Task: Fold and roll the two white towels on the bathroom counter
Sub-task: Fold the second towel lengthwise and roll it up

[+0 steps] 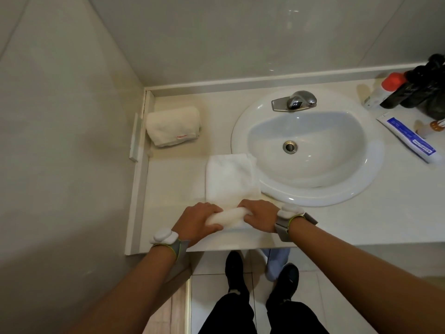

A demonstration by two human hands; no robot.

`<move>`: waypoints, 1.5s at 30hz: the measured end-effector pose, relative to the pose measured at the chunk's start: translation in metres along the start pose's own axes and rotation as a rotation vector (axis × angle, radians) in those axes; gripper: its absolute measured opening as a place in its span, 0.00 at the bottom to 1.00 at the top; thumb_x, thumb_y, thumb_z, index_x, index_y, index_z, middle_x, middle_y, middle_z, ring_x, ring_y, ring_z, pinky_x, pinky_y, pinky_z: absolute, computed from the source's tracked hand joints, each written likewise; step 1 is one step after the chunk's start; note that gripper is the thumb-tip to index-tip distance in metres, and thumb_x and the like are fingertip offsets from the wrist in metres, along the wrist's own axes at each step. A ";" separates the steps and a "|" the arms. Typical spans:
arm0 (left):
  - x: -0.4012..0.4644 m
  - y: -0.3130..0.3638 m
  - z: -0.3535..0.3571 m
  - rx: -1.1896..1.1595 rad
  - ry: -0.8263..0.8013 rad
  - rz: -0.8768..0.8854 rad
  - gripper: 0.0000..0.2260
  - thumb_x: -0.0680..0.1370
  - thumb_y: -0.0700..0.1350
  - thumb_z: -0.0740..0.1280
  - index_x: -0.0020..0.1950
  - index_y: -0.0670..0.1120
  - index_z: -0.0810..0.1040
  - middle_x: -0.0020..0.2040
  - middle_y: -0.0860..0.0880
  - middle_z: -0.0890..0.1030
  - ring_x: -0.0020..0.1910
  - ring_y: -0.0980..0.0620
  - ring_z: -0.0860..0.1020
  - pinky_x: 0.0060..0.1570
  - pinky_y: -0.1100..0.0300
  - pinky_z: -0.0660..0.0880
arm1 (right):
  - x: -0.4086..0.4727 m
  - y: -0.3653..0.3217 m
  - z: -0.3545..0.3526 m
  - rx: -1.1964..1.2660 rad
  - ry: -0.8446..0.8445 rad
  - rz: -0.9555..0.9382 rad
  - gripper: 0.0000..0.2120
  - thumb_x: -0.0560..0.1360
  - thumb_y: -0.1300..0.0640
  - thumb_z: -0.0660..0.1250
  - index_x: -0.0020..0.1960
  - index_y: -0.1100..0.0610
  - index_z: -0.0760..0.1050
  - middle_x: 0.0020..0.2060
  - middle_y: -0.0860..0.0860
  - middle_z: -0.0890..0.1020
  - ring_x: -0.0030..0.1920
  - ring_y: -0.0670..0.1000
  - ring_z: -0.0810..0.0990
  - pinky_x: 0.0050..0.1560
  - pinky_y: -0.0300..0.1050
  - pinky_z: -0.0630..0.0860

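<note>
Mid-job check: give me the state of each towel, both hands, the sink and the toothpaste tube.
Rolled towel: finished, back left corner.
Second towel: folded strip, near end partly rolled.
Left hand: gripping the roll.
Right hand: gripping the roll.
Sink: empty, tap off.
Toothpaste tube: lying flat.

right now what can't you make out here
Head view only:
- Towel roll: its ends, covered by left hand and right hand.
- Rolled towel: red tag too small to read.
- Dark items: cut by right edge, blurred.
- Tube: print too small.
</note>
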State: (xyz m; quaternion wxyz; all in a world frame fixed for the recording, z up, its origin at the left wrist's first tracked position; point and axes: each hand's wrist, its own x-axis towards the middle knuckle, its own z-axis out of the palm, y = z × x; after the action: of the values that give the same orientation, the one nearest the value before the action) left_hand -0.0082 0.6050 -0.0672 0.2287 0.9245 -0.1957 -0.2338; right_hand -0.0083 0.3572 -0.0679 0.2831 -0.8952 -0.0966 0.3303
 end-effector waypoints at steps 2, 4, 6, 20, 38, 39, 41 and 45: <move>0.000 0.001 0.000 -0.091 -0.085 -0.085 0.19 0.76 0.58 0.70 0.66 0.56 0.77 0.59 0.52 0.80 0.58 0.51 0.77 0.58 0.58 0.72 | -0.003 -0.002 0.002 0.003 -0.075 0.041 0.17 0.77 0.52 0.62 0.66 0.52 0.72 0.60 0.56 0.80 0.58 0.60 0.78 0.56 0.50 0.73; 0.003 0.001 -0.002 -0.174 -0.147 -0.114 0.16 0.77 0.58 0.68 0.64 0.59 0.76 0.59 0.53 0.81 0.58 0.52 0.78 0.58 0.58 0.73 | -0.007 -0.005 0.004 -0.035 -0.068 0.047 0.18 0.77 0.50 0.60 0.66 0.52 0.71 0.60 0.56 0.79 0.58 0.60 0.77 0.57 0.51 0.74; 0.007 0.001 -0.006 -0.262 -0.175 -0.136 0.14 0.78 0.58 0.67 0.63 0.59 0.76 0.60 0.55 0.81 0.58 0.54 0.78 0.57 0.60 0.72 | -0.010 -0.006 0.009 -0.135 0.057 -0.023 0.22 0.76 0.46 0.60 0.68 0.52 0.70 0.60 0.53 0.77 0.59 0.57 0.76 0.57 0.51 0.73; 0.013 0.014 -0.020 -0.283 -0.118 -0.127 0.36 0.66 0.60 0.78 0.71 0.61 0.68 0.66 0.56 0.69 0.64 0.57 0.69 0.61 0.62 0.68 | -0.007 0.003 0.005 -0.052 0.080 -0.038 0.29 0.69 0.42 0.70 0.67 0.46 0.68 0.55 0.51 0.82 0.53 0.55 0.80 0.54 0.51 0.77; 0.024 0.017 -0.020 -0.440 -0.179 -0.300 0.21 0.74 0.63 0.70 0.63 0.56 0.74 0.55 0.55 0.81 0.52 0.57 0.80 0.50 0.62 0.76 | -0.026 0.033 0.016 -0.231 0.344 -0.144 0.41 0.64 0.47 0.72 0.74 0.49 0.63 0.62 0.51 0.74 0.61 0.55 0.73 0.60 0.54 0.73; 0.024 0.018 -0.019 -0.446 -0.184 -0.305 0.21 0.74 0.63 0.70 0.63 0.56 0.73 0.56 0.54 0.81 0.53 0.56 0.80 0.52 0.61 0.77 | -0.028 0.033 0.015 -0.174 0.347 -0.135 0.39 0.65 0.49 0.72 0.74 0.49 0.64 0.61 0.52 0.75 0.61 0.56 0.74 0.61 0.55 0.74; 0.022 0.018 -0.020 -0.479 -0.182 -0.299 0.25 0.73 0.63 0.72 0.67 0.58 0.70 0.58 0.54 0.80 0.54 0.57 0.80 0.53 0.61 0.77 | -0.029 0.031 0.009 0.009 0.331 -0.075 0.36 0.66 0.50 0.73 0.72 0.47 0.66 0.62 0.51 0.76 0.64 0.54 0.74 0.65 0.52 0.72; 0.015 0.012 -0.018 -0.585 -0.121 -0.268 0.42 0.67 0.56 0.79 0.75 0.62 0.60 0.63 0.54 0.75 0.58 0.54 0.78 0.59 0.58 0.77 | -0.030 0.029 -0.001 0.280 0.282 0.038 0.33 0.66 0.46 0.76 0.66 0.44 0.65 0.58 0.48 0.77 0.55 0.50 0.77 0.58 0.49 0.77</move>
State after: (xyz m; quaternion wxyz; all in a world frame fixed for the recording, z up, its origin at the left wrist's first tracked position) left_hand 0.0102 0.5941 -0.0521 0.4397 0.8215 -0.0101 -0.3628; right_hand -0.0308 0.3219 -0.0680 0.4094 -0.8861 0.0077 0.2170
